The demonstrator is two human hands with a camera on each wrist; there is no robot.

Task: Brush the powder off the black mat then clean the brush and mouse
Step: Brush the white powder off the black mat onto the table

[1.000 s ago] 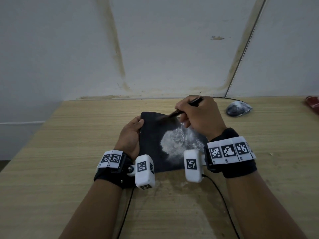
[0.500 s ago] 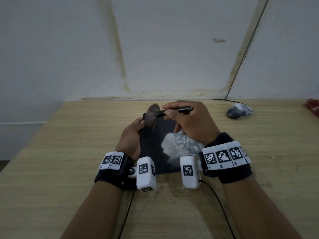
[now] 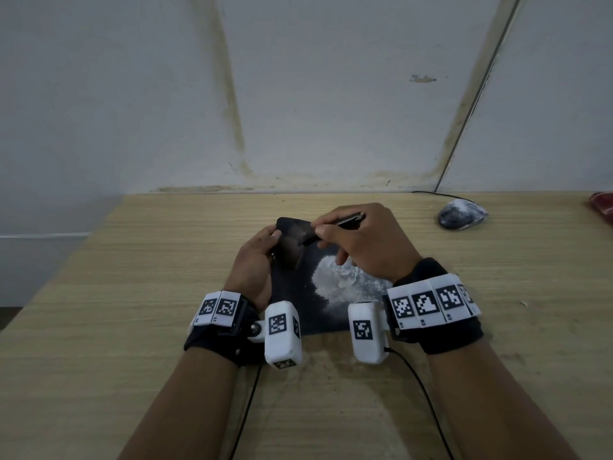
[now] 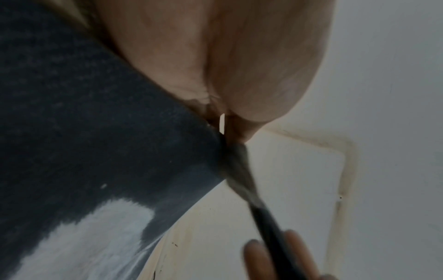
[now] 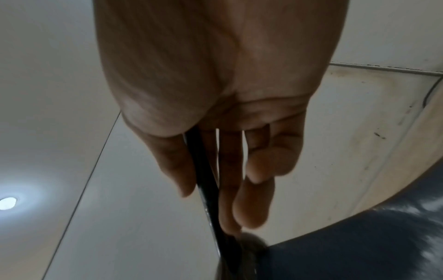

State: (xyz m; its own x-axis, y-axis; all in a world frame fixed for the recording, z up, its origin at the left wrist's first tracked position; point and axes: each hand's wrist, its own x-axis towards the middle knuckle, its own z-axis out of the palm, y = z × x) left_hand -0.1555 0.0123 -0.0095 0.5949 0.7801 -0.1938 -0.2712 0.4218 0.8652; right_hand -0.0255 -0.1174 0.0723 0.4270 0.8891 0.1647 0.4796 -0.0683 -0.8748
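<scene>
The black mat (image 3: 295,303) lies on the table in front of me with a heap of white powder (image 3: 341,283) on its right half. My left hand (image 3: 270,235) grips the mat's far left edge, thumb on top; that corner looks slightly raised. My right hand (image 3: 323,232) pinches the black brush (image 3: 348,220), whose blurred bristles (image 3: 295,252) are on the mat's left part, left of the powder. The left wrist view shows the mat (image 4: 95,132), powder (image 4: 95,236) and brush (image 4: 239,170). The right wrist view shows the brush handle (image 5: 206,180) between my fingers. The powder-dusted mouse (image 3: 461,214) sits far right.
The wooden table (image 3: 132,293) runs to a white wall at the back. A thin film of powder (image 3: 331,356) lies on the wood in front of the mat. A red object (image 3: 602,207) pokes in at the right edge. Mouse cable (image 3: 431,193) runs along the wall.
The brush swung from the mat's far middle up to the far left corner, then down onto the mat's left part. My left hand kept its hold on the mat's edge.
</scene>
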